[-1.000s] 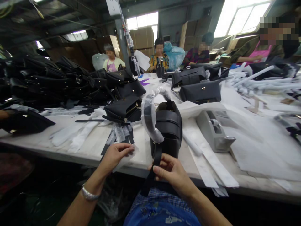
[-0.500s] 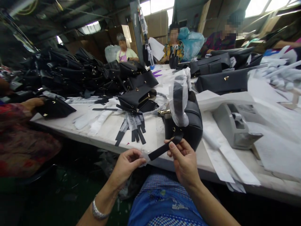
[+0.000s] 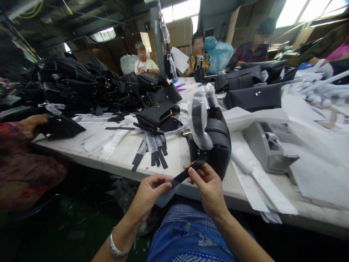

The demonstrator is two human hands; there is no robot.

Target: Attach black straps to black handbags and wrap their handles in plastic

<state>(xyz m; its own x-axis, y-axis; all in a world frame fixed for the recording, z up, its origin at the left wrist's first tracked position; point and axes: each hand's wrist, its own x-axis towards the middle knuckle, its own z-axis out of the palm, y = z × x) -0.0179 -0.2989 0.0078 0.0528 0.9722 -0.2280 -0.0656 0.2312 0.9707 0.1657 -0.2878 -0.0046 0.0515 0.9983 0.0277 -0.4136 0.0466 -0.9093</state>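
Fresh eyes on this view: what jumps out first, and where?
First, the black handbag at the table's near edge, its upright handle sleeved in whitish wrap. Just in front, the right hand pinches a black strap and the left hand holds clear film at its end. Then the big heap of black bags at the left.

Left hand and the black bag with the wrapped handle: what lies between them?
In the head view, a black strap stretches from the left hand toward the bag, and the right hand grips it partway, close to the bag.
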